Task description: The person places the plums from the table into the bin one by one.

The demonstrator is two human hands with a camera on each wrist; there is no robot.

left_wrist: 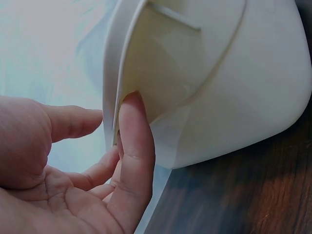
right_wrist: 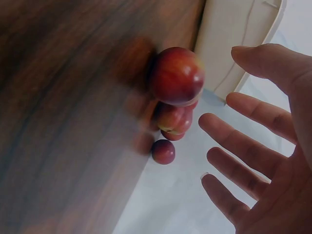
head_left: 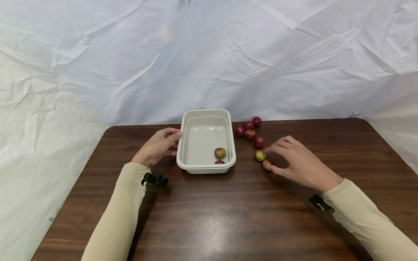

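Bracing the white tub (head_left: 206,143), the left hand (head_left: 159,146) made a light grip on its near left rim: the left wrist view showed the thumb (left_wrist: 132,141) laid against the edge and the other fingers loosely curled beside the outer wall, so the tub was steadied rather than lifted, its base flat on the tabletop (head_left: 228,210). The right hand (head_left: 298,163) had hold of nothing; its fingers were spread and relaxed, palm down, hovering over the two nearest fruits, a greenish apple (head_left: 260,155) and a red apple (head_left: 267,164), with the fingertips just beside them. Whether a fingertip actually touched either one could not be told.

Further out, four more red apples (head_left: 249,130) lay in a loose cluster on the tabletop just beside the tub's right wall, within easy reach of that open hand. Inside the tub one red-and-green apple (head_left: 220,153) rested near the front right corner, with a second one (head_left: 220,162) barely showing behind the front rim. A crumpled white sheet (head_left: 209,54) hung behind the tabletop.
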